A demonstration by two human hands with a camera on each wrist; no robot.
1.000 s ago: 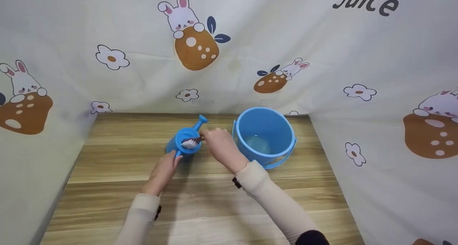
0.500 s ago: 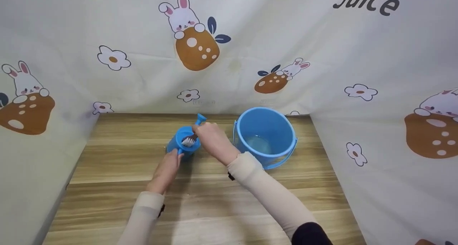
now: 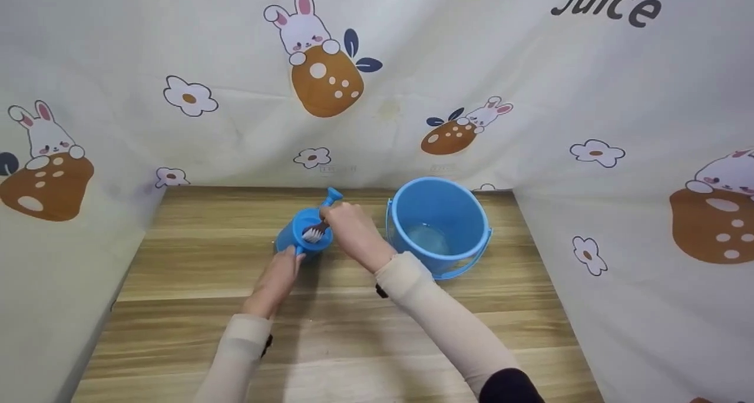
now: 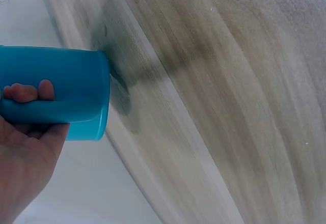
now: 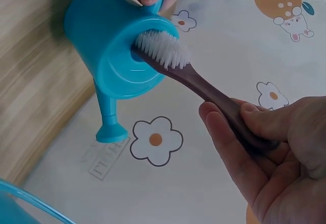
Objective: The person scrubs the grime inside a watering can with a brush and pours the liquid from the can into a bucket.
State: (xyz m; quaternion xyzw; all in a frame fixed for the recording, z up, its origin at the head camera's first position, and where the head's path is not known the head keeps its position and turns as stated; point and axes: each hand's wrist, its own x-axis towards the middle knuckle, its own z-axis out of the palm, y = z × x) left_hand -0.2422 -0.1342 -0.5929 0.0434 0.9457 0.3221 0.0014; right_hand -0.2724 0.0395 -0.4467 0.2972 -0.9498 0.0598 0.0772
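Observation:
A small blue watering can (image 3: 288,238) is at the left of the wooden surface, its spout angled away to the upper right. My left hand (image 3: 275,279) grips its handle; the left wrist view shows the fingers (image 4: 24,92) curled through that handle. In my right hand (image 3: 356,235) is a brown scrub brush (image 5: 206,89) with white bristles (image 5: 163,48). Thumb and fingers hold the brush by its handle, and the bristle end lies at the can's mouth, against the inside of the rim in the right wrist view.
To the right of the can stands a blue bucket (image 3: 439,217) with a little clear liquid at its bottom and its handle lowered. Pale printed cloth (image 3: 247,138) hangs around the wooden surface (image 3: 347,338) on three sides. Drops of liquid lie on the wood by the can.
My right hand has moved slightly left with the brush over the last second, and the brush has turned to a steeper angle at the can's mouth. The left hand keeps its grip; the bucket stays put.

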